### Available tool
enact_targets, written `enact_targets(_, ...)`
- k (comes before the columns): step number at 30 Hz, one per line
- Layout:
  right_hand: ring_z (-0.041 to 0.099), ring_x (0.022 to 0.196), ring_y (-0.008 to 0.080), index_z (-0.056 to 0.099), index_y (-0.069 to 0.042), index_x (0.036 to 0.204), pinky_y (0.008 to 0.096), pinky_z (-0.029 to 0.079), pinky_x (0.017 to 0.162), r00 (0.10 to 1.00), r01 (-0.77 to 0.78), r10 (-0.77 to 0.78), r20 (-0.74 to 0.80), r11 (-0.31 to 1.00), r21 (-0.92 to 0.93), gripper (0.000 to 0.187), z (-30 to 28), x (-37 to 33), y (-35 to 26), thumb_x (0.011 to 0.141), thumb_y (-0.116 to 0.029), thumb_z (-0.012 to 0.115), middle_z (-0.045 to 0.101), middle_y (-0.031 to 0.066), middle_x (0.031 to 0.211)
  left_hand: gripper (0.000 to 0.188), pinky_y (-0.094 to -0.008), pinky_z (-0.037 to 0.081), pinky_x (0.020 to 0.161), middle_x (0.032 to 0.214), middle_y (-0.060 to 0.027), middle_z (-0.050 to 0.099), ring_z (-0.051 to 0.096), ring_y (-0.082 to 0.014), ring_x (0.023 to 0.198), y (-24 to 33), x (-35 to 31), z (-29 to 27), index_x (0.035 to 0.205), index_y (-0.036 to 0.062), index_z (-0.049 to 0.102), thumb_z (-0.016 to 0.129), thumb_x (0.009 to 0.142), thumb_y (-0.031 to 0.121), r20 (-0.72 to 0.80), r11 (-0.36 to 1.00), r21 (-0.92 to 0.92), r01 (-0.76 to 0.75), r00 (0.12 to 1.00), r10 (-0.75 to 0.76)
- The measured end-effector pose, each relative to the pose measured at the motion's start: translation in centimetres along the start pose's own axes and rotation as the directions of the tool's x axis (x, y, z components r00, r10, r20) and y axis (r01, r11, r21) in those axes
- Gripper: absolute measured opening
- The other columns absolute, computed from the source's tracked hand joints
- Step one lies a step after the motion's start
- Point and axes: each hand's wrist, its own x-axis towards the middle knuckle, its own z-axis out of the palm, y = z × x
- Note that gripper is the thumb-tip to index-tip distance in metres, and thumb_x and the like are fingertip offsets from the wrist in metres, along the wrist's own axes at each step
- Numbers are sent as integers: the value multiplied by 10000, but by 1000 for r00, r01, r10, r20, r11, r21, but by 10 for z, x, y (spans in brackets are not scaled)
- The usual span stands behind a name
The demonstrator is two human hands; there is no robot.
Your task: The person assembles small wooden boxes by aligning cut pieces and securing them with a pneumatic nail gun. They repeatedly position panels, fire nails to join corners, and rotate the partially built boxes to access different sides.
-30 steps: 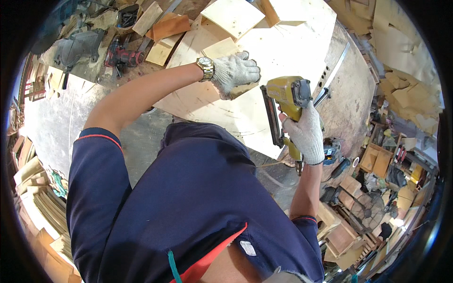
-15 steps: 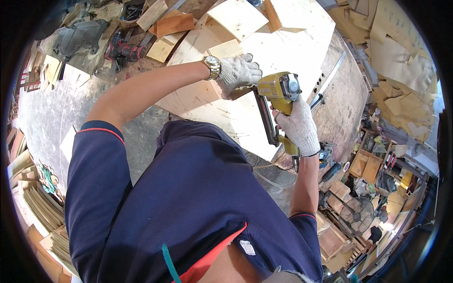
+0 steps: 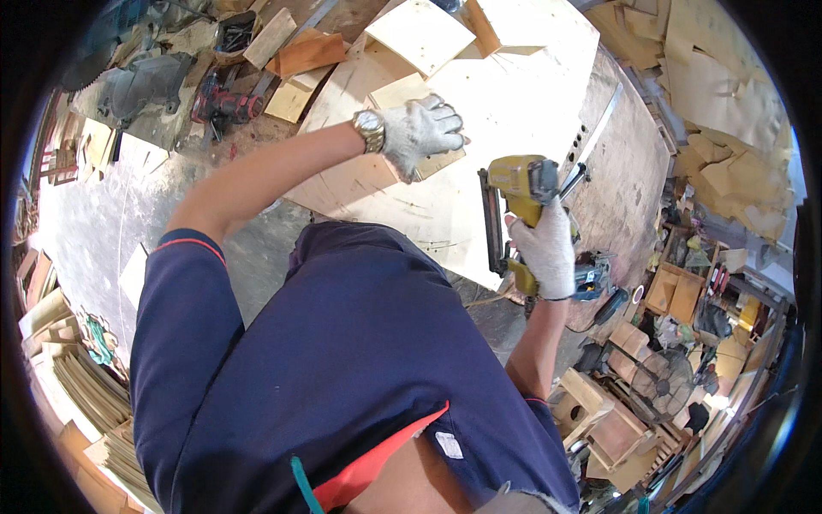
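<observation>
To the right of my left grip (image 3: 421, 133), my right grip (image 3: 548, 254) holds a yellow nail gun (image 3: 519, 177) — now drawn clear, where half a second ago it stood just beside the left grip; I judge the tool off the work. Under the left grip lies a piece of wood (image 3: 444, 162) on a pale panel (image 3: 505, 98) — whether clasped or merely steadied, I cannot tell.

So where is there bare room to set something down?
The pale board is bare between the left hand, yellow nail gun and square wood panel; the grey surface looks mostly bare left of the left sleeve. Around the red drill, it is crowded with wood offcuts.
</observation>
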Motion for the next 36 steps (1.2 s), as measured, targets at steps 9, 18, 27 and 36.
enact_targets(9, 701, 1035, 469, 341, -165, 1637, 522, 592, 882, 958, -281, 263, -113, 940, -193, 968, 136, -5, 73, 798, -93, 820, 526, 272, 1358, 1074, -567, 271, 1272, 1380, -185, 586, 528, -353, 1356, 21, -8, 17, 1559, 34, 464, 845, 651, 463, -144, 985, 118, 124, 984, -106)
enact_targets(18, 705, 1068, 407, 147, -323, 1708, 483, 609, 866, 962, -263, 272, -2, 926, -270, 1169, 200, -14, 92, 799, -197, 871, 467, 245, 1458, 989, -508, 322, 1264, 1386, -242, 571, 520, -397, 1365, 25, -8, 19, 1503, -2, 519, 819, 636, 367, -129, 991, 88, 100, 988, -88)
enact_targets(27, 674, 1103, 453, 129, -277, 1710, 526, 591, 912, 940, -309, 330, 83, 930, -199, 1217, 186, -12, 78, 767, -208, 896, 490, 249, 1400, 1026, -552, 305, 1254, 1409, -233, 561, 503, -406, 1370, 32, 3, 18, 1549, 39, 469, 823, 662, 415, -156, 966, 57, 251, 958, -240)
enact_targets(36, 716, 1009, 444, 74, -225, 1719, 510, 609, 854, 955, -292, 296, 10, 948, -126, 1162, 194, -22, 90, 844, -264, 839, 564, 283, 1339, 1085, -723, 181, 1229, 1490, -255, 492, 367, -470, 1501, 39, 0, 32, 1641, 61, 349, 736, 753, 548, -224, 840, 220, 496, 864, -452)
